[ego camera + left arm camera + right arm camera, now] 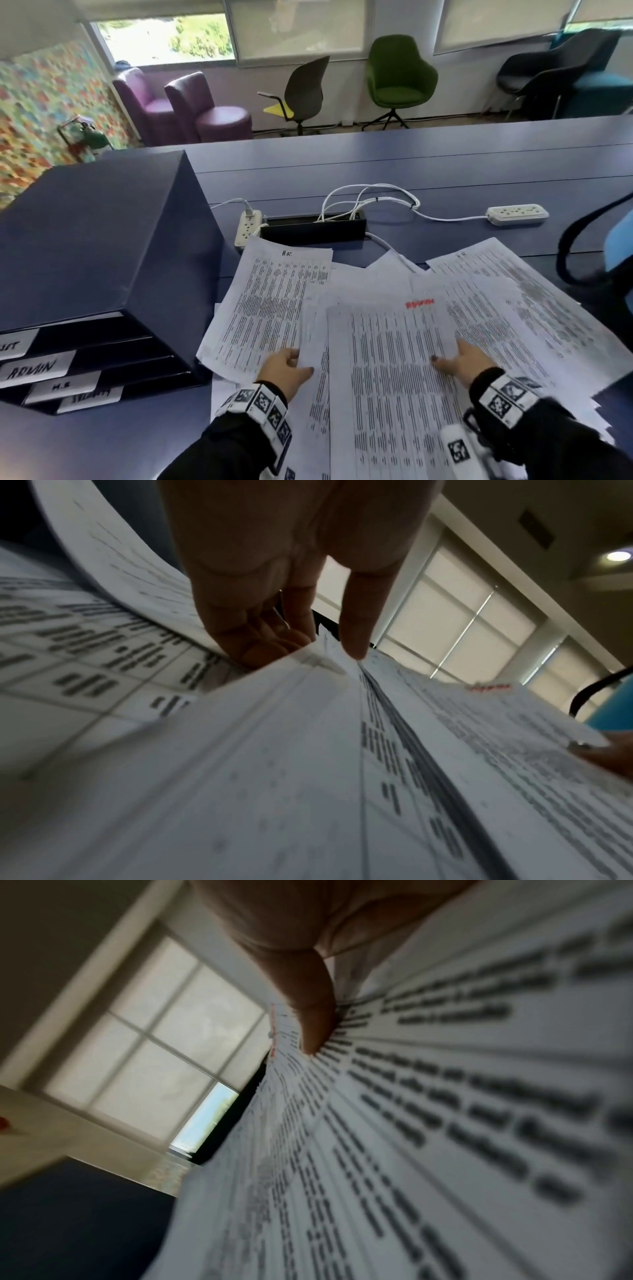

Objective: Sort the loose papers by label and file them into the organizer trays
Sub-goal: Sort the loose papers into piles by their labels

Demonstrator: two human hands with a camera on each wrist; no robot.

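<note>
Printed papers lie fanned over the blue desk [445,164]. The top sheet [394,359] bears a red ADMIN label [419,303]. My right hand [459,359] pinches its right edge; the thumb [313,1026] presses on top and the fingers are hidden under the paper. My left hand [286,368] pinches the left edge of the sheets just beneath, thumb above and fingers [260,647] curled below. Sheets marked H.R. lie at the left [274,301] and right [513,274]. The dark blue organizer [102,240] stands at the left, its trays labelled ADMIN [34,370] and H.R [61,386].
Behind the papers sit a black cable box [313,226], two white power strips [247,228] [517,214] and looped white cables [370,198]. A blue chair [613,246] stands at the right edge. Several chairs line the far wall.
</note>
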